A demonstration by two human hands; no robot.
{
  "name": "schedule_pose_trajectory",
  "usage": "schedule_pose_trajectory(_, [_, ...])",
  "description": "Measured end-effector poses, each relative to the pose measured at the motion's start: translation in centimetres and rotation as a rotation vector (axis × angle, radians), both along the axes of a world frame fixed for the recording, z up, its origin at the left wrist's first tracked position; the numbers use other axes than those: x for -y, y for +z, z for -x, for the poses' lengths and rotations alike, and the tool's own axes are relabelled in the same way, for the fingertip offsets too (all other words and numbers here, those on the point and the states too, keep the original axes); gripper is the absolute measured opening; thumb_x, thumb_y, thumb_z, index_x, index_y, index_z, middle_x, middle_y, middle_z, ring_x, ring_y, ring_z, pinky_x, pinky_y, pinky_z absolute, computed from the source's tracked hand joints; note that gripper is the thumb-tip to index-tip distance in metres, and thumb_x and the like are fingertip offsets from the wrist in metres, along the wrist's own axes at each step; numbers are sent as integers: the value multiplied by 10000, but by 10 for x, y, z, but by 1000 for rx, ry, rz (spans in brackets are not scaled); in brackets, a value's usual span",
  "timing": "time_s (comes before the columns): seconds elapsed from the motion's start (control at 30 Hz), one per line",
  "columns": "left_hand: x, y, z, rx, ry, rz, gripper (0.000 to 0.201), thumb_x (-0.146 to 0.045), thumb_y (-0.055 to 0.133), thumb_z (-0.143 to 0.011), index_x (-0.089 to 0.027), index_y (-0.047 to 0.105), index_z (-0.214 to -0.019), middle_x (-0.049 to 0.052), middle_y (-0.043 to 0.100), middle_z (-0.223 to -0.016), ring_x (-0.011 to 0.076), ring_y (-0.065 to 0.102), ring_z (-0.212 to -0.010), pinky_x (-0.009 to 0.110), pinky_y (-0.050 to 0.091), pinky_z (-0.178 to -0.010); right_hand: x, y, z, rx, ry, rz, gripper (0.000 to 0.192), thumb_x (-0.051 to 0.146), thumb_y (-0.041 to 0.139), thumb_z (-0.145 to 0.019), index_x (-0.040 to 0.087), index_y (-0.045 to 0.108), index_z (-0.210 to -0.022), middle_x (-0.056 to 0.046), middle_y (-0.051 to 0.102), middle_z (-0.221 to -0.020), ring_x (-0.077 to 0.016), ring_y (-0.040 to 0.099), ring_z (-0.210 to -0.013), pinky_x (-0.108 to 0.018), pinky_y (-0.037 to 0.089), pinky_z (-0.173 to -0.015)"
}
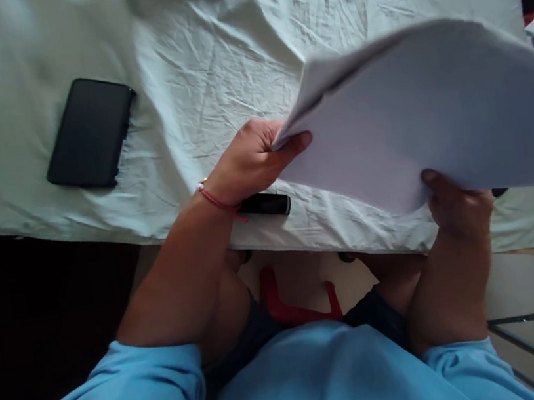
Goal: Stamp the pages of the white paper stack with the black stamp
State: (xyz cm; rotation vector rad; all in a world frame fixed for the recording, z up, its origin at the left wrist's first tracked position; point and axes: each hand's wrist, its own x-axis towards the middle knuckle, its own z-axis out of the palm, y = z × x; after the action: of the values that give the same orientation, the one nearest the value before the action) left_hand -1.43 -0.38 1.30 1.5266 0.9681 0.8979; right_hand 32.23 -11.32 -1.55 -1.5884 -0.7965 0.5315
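White paper sheets (433, 110): your left hand (254, 159) pinches their nine-o'clock corner, your right hand (459, 206) their six-o'clock edge, presumably against sagging.

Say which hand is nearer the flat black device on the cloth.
Left. The left hand, pinching a corner of the paper sheets, is right of the flat black device; the right hand, gripping their near edge, is farther right.

I see a paper stack (415, 119), plain white facing side, shaded bluish. It's held up over the pale cloth (207, 56), right of center. Far edge bowed, sheets gapping at left, right end runs out of my view.
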Motion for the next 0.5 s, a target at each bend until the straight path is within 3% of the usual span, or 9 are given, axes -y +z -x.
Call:
schedule_pose_trajectory(0.1, [5,-2,-2,52,12,45,369,-539,761,-957,-191,730,-839,43,679,-843,206,631,-788,323,527,-666,0,2,5,-70,-12,-114,540,311,988,-494,195,750,-965,-25,770,-1052,-210,734,-1098,-466,550,-1226])
schedule_pose_trajectory(0.2, [9,0,-4,92,-8,76,391,-560,766,-956,-191,732,-830,36,658,-820,175,587,-725,295,477,-609,3,6,8,-142,-64,-128,458,271,1000,-475,183,765,-858,-21,770,-940,-196,742,-971,-418,640,-1080])
schedule_pose_trajectory(0.4, [7,4,-2,30,-45,100,359,-515,776,-923,-191,696,-789,40,666,-793,184,595,-703,314,487,-615,8,19,9,-217,-22,113,537,266,1053,-428,151,816,-897,-54,793,-914,-174,738,-838,-313,669,-837])
schedule_pose_trajectory(0.5, [4,4,4,-45,-101,106,222,-403,790,-861,-189,750,-907,53,755,-917,232,692,-840,335,553,-718,6,26,6,-224,-11,241,591,287,1069,-387,168,836,-918,-44,812,-941,-156,728,-792,-275,663,-779])
